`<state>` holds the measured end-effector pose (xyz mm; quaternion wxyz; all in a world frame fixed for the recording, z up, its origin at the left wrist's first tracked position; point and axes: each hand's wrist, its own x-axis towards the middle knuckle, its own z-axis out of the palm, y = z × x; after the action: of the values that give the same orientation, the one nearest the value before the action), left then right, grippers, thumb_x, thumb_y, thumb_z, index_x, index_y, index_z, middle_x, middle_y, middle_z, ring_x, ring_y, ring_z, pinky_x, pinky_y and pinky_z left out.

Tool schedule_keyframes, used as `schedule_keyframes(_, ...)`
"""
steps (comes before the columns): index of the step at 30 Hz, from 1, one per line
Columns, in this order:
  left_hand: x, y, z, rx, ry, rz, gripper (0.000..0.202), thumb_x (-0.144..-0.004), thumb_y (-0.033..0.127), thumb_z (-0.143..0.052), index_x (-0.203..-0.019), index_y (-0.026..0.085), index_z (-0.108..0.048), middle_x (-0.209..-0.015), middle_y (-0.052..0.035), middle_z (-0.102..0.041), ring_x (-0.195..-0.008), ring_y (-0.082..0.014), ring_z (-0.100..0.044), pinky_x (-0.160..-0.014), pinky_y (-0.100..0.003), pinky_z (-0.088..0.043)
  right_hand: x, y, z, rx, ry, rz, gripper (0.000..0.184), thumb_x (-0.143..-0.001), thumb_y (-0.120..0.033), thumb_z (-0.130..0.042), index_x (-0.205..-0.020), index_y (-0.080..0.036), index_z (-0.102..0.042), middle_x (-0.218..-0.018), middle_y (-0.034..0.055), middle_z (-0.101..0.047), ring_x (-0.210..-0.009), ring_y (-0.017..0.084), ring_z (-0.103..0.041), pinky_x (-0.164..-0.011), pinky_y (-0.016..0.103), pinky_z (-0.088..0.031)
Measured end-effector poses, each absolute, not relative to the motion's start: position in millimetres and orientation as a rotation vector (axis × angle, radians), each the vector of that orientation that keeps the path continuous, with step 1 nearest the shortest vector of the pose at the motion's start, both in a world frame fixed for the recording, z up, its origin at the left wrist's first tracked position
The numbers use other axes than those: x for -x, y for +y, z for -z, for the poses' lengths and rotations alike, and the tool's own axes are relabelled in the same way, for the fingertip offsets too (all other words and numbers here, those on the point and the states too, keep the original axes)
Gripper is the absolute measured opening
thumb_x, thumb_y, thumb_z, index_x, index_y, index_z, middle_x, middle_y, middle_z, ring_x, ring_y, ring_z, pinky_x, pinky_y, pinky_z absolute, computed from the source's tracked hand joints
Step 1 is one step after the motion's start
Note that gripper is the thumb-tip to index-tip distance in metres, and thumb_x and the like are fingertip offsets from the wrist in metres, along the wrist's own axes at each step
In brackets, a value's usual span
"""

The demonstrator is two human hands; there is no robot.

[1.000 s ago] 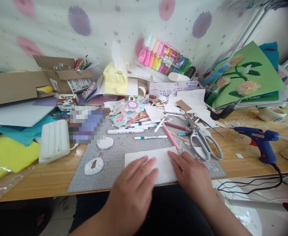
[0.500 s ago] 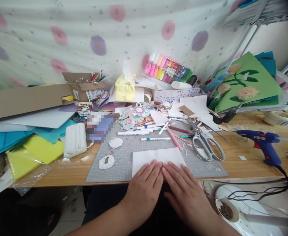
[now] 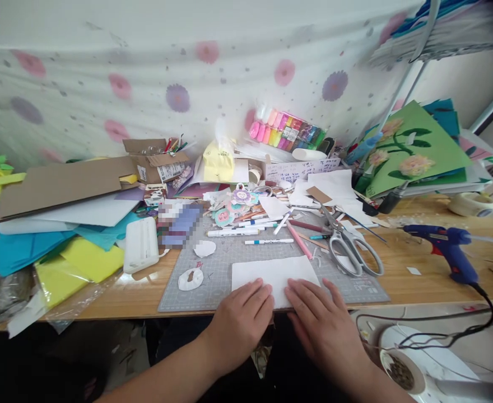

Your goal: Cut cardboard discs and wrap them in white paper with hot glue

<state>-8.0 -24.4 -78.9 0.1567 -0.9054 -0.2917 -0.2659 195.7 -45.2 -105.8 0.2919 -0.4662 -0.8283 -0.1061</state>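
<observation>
Head view: resting on a plain white rectangular paper sheet [image 3: 271, 271] at lower centre of the frame with an uncurled left hand [image 3: 243, 318] and an uncurled right hand [image 3: 322, 320], fingers laid on top, pinching nothing visible. Pressed on either side of the sheet's middle, apparently to hold it flat. Left bare between the hands and beyond the fingertips. Spread over a grey gridded cutting mat [image 3: 218, 280], probably to guard the pale wooden table [image 3: 435, 280]. Set just above, perhaps for easy reach: a white blue-banded marker [image 3: 269, 242]. Near, at right of centre: large grey-handled metal scissors [image 3: 338, 226]. Well apart at far right, perhaps limited by its black cord: a blue plastic glue gun [image 3: 460, 260].
</observation>
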Motion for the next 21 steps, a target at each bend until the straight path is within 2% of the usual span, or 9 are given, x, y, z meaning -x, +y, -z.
schedule_keyframes(4, 19, -24, 71, 2.627, -0.849, 0.746, 0.02, -0.092, 0.02, -0.049, -0.098, 0.014, -0.067, -0.099, -0.0102, -0.073, -0.098, -0.0221, -0.068, -0.081, -0.036, -0.059, -192, -40, 101, 1.154, -2.212, 0.205, 0.023, -0.084, -0.015, -0.055, -0.103, -0.023, -0.066, -0.102, 0.0036, -0.072, -0.089, 0.023, -0.061, -0.098, 0.048, -0.033)
schedule_keyframes(10, 24, -29, 67, 2.643, -0.862, 0.781, 0.022, -0.094, 0.019, -0.045, -0.094, 0.014, -0.066, -0.094, -0.0088, -0.073, -0.091, -0.0198, -0.067, -0.079, -0.033, -0.058, -197, -41, 92, 1.003, -2.213, 0.18, 0.022, -0.089, -0.009, -0.048, -0.097, -0.02, -0.065, -0.092, 0.0035, -0.073, -0.082, 0.02, -0.061, -0.091, 0.044, -0.04)
schedule_keyframes(15, 36, -26, 50, 2.571, -0.958, 0.88, 0.018, -0.09, 0.012, -0.049, -0.09, 0.015, -0.067, -0.088, -0.0068, -0.074, -0.082, -0.019, -0.067, -0.075, -0.032, -0.056, -214, -42, 72, 1.018, -2.229, 0.083, 0.023, -0.091, -0.01, -0.047, -0.104, -0.018, -0.065, -0.086, 0.0064, -0.073, -0.074, 0.019, -0.063, -0.069, 0.033, -0.05)
schedule_keyframes(18, 57, -17, 25, 2.657, -1.093, 0.837, 0.019, -0.09, 0.015, -0.049, -0.085, 0.018, -0.067, -0.086, -0.0036, -0.074, -0.079, -0.0175, -0.067, -0.076, -0.031, -0.054, -230, -42, 52, 1.096, -2.155, -0.212, 0.026, -0.092, -0.014, -0.048, -0.107, -0.021, -0.067, -0.085, 0.0044, -0.074, -0.071, 0.017, -0.067, -0.063, 0.026, -0.051)
schedule_keyframes(21, 74, -10, 7, 2.666, -1.518, 1.082, 0.017, -0.087, 0.029, -0.055, -0.082, 0.022, -0.069, -0.084, -0.0026, -0.073, -0.079, -0.0205, -0.067, -0.074, -0.032, -0.054, -240, -43, 35, 1.241, -1.891, -0.699, 0.02, -0.09, -0.028, -0.055, -0.094, -0.023, -0.074, -0.078, 0.0012, -0.075, -0.07, 0.017, -0.069, -0.061, 0.023, -0.052)
